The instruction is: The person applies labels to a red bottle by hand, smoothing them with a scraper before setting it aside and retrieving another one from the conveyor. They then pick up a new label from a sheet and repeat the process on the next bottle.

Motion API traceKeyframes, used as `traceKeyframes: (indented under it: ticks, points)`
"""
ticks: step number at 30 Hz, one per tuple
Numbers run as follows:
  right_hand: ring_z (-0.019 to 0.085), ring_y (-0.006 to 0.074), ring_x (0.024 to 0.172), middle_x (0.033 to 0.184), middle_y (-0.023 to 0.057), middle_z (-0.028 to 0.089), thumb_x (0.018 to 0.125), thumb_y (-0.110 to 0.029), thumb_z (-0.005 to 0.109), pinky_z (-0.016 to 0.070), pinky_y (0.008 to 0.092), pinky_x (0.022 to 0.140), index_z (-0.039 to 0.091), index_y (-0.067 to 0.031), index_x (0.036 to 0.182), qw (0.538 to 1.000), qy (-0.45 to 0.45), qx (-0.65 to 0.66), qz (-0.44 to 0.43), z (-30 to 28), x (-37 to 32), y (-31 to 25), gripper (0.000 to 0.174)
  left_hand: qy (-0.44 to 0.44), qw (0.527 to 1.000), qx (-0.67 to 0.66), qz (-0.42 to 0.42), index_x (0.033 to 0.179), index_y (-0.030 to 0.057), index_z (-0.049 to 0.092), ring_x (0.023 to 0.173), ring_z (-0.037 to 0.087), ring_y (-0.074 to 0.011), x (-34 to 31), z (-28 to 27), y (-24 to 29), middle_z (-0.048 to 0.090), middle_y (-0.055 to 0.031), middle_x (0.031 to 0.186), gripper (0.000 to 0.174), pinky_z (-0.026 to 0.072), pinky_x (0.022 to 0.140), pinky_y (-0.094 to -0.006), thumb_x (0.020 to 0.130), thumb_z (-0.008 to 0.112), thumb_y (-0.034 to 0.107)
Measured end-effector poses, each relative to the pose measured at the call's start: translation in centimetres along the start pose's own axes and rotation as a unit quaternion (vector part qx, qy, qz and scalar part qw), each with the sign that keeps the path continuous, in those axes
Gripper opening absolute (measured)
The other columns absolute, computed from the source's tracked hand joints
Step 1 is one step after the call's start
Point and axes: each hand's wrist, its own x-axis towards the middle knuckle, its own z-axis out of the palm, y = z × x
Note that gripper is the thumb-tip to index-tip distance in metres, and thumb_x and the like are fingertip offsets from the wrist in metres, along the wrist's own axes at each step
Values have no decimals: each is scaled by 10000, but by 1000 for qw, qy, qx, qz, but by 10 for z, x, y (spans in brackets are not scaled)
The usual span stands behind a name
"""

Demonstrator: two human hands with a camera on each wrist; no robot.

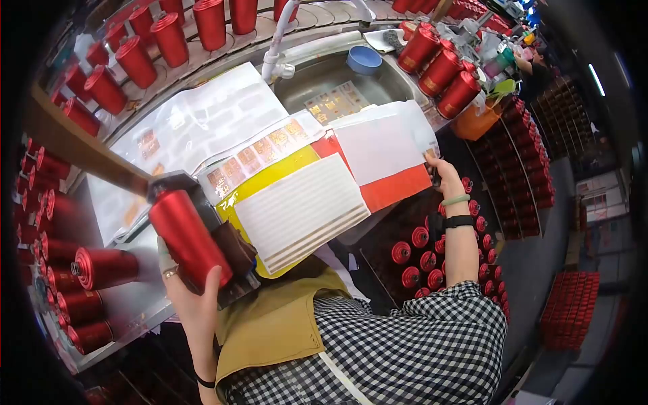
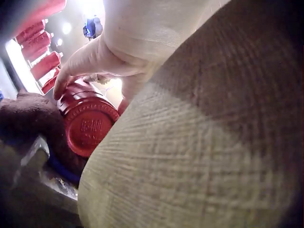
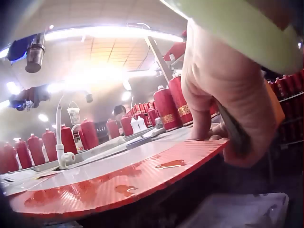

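In the head view my left hand [image 1: 196,297] grips a glossy red bottle [image 1: 189,236] that lies tilted at the bench's near left, thumb along its side. Its embossed round base [image 2: 90,128] faces the left wrist camera. My right hand [image 1: 442,177] is at the right edge of a white sheet [image 1: 385,145] on a red board [image 1: 398,185]. Fingertips touch the board's corner, while a dark flat piece [image 3: 232,128] sits clasped between thumb and fingers. Drops of water lie on the board. A strip of gold-and-red decals [image 1: 250,158] lies left of it.
A folded striped white cloth [image 1: 297,209] lies on a yellow sheet [image 1: 270,181]. Behind is a sink [image 1: 304,88] with a white faucet [image 1: 273,57] and blue bowl [image 1: 364,59]. Red bottles stand along the conveyor [image 1: 243,37]; others crowd the left [image 1: 104,266] and lower right [image 1: 420,236].
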Motion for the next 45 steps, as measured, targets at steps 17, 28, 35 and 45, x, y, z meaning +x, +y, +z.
traceKeyframes:
  ticks: [17, 28, 35, 45]
  points:
    - [580, 155, 554, 694, 14, 633, 981, -245, 745, 479, 284, 520, 680, -88, 909, 997, -19, 78, 2, 11, -23, 0, 185, 6, 1000, 9, 22, 1640, -2, 269, 1495, 392, -303, -5, -2, -16, 339, -185, 1651, 973, 326, 1231, -417, 825, 799, 15]
    - [590, 101, 558, 730, -4, 646, 1003, -286, 708, 459, 225, 466, 658, -99, 940, 994, -80, -2, 78, 6, -64, -37, 203, 18, 1000, 0, 23, 1652, 25, 251, 1499, 377, -318, -5, -3, -4, 328, -190, 1645, 1012, 319, 1230, -425, 814, 818, 41]
    - [627, 132, 622, 800, 33, 666, 991, -233, 702, 502, 251, 511, 642, -65, 921, 987, -26, 156, 10, 17, -68, -72, 192, 1, 1000, 12, 11, 1645, 15, 249, 1484, 387, -349, -5, -5, 1, 328, -217, 1628, 1007, 338, 1220, -441, 815, 819, 46]
    - [684, 151, 739, 825, 48, 697, 977, -247, 683, 542, 289, 621, 702, -22, 982, 883, -171, -297, -320, 216, -70, -120, 226, 16, 999, 27, 21, 1630, 5, 278, 1462, 420, -364, -4, -6, 4, 384, -225, 1587, 1016, 354, 1210, -443, 790, 848, 54]
